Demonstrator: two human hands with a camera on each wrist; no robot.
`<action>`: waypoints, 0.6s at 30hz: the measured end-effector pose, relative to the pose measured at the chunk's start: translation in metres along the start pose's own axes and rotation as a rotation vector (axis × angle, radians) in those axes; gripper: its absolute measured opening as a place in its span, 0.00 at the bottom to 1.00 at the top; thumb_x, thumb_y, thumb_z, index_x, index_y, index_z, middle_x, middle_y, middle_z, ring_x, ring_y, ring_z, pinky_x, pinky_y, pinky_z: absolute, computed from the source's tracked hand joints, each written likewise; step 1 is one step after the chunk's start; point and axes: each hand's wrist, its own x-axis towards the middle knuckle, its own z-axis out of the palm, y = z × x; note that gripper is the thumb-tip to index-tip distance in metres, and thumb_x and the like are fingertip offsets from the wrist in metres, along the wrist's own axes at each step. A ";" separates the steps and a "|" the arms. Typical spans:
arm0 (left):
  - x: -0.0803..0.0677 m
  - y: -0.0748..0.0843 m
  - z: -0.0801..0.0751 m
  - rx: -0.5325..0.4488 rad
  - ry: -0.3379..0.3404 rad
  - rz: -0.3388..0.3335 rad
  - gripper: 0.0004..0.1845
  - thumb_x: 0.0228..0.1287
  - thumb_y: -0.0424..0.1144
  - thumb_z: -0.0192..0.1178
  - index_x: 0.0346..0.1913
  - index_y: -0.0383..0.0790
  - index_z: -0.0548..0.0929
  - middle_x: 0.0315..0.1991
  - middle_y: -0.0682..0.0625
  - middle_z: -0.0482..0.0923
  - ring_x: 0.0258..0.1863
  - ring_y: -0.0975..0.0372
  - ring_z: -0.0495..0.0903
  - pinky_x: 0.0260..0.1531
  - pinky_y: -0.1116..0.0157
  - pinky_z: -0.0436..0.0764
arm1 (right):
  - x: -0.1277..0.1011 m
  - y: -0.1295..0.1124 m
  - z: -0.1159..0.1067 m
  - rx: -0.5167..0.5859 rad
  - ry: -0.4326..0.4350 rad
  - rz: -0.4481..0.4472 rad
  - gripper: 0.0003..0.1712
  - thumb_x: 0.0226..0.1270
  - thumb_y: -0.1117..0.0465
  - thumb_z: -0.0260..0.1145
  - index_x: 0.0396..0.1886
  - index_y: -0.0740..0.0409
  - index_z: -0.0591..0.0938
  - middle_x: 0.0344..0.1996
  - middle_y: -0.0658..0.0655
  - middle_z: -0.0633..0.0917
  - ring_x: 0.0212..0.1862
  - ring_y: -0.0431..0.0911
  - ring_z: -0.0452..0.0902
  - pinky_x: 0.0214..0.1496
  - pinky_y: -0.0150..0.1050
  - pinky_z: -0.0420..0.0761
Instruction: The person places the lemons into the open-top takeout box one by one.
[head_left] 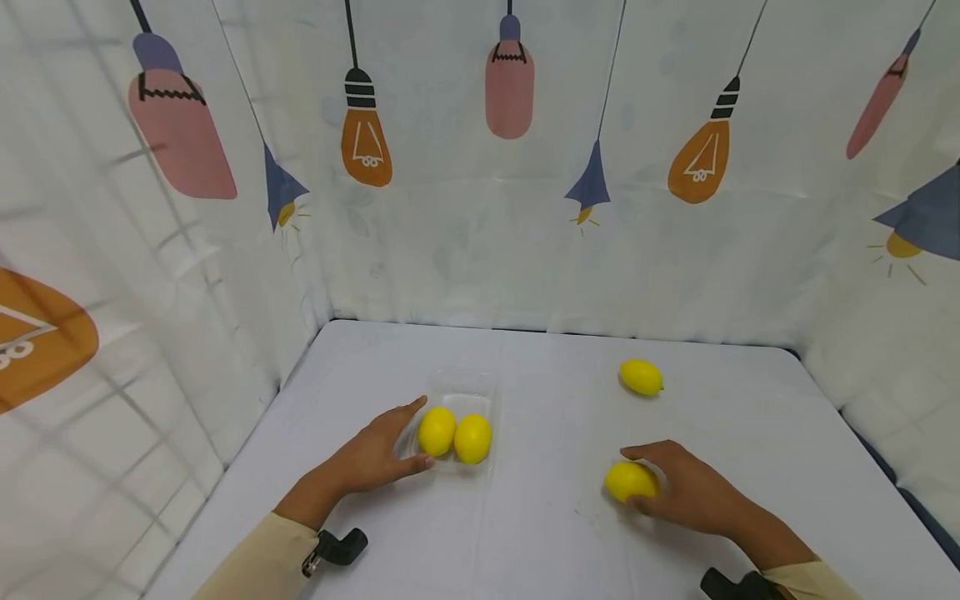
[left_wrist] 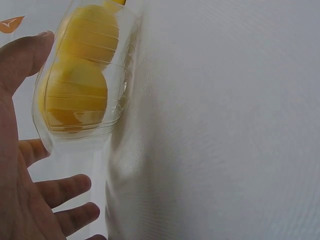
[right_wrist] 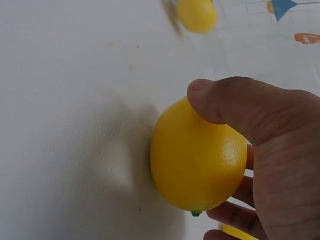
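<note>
My left hand (head_left: 375, 450) is at the left end of a clear plastic tray (head_left: 483, 396), thumb and index finger at its sides. The other fingers (left_wrist: 65, 190) are spread beside it. Two yellow lemons, a left one (head_left: 437, 432) and a right one (head_left: 472, 439), sit side by side in the tray. To the right, my right hand (head_left: 686, 492) grips a third lemon (head_left: 628, 482) low at the table. In the right wrist view its thumb lies over that lemon (right_wrist: 197, 160), with a small green stem tip showing; the fingers behind are partly hidden.
Another lemon (head_left: 641, 377) lies farther back on the white table (head_left: 555, 400), beyond the right hand. White curtains (head_left: 450, 250) printed with lamps and bulbs stand behind the table and along both sides. A black wrist mount (head_left: 341, 547) sits by the left cuff.
</note>
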 end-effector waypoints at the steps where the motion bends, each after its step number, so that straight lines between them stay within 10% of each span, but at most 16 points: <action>1: 0.000 0.000 0.000 0.000 0.000 -0.001 0.56 0.58 0.71 0.65 0.83 0.51 0.54 0.78 0.43 0.60 0.76 0.45 0.59 0.72 0.40 0.60 | -0.001 0.001 0.000 -0.004 -0.001 -0.009 0.39 0.54 0.39 0.80 0.64 0.45 0.82 0.61 0.52 0.80 0.62 0.52 0.75 0.61 0.57 0.77; 18: 0.001 0.002 0.001 0.021 0.000 -0.004 0.55 0.61 0.67 0.67 0.83 0.49 0.54 0.78 0.42 0.59 0.76 0.44 0.58 0.71 0.39 0.60 | 0.013 0.007 0.001 -0.082 0.075 0.006 0.37 0.56 0.45 0.81 0.64 0.53 0.82 0.59 0.53 0.82 0.60 0.52 0.77 0.60 0.57 0.79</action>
